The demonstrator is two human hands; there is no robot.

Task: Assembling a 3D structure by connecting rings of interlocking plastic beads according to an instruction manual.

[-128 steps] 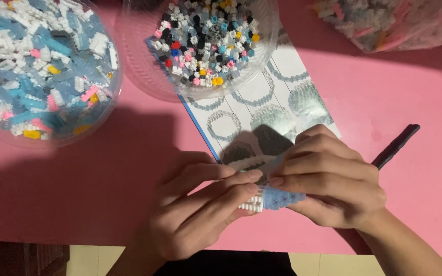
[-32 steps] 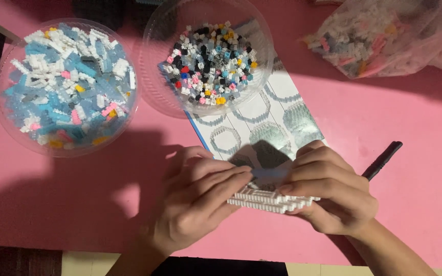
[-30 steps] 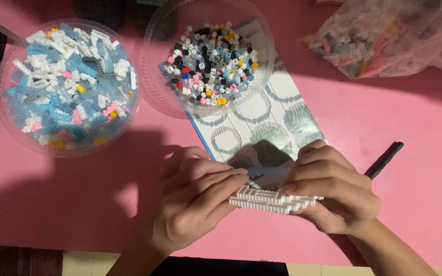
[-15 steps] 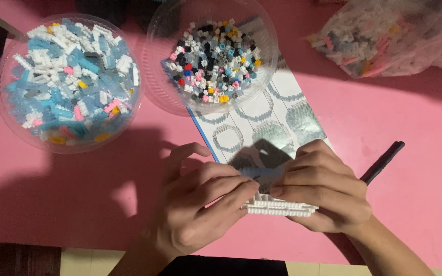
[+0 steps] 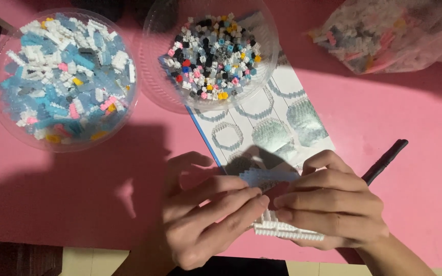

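Note:
Both of my hands grip a small flat build of white and pale blue micro bricks (image 5: 277, 230) near the front edge of the pink table (image 5: 425, 204). My left hand (image 5: 205, 212) pinches its left end, fingers pointing right. From the other side, my right hand (image 5: 333, 207) covers its right half, fingertips meeting those of the left hand. Part of the build is hidden under my fingers. Just behind the hands lies an instruction sheet (image 5: 277, 122) with ring-shaped diagrams.
A clear bowl of blue, white and pink bricks (image 5: 65, 79) stands at the back left. Another clear bowl of mixed small bricks (image 5: 211, 53) sits at the back middle. A plastic bag of bricks (image 5: 390, 33) lies back right. A black pen-like tool (image 5: 384, 161) lies right of my right hand.
The build has been turned and tilted between my fingers and sits a little lower, closer to the table's front edge. Both hands kept their grip.

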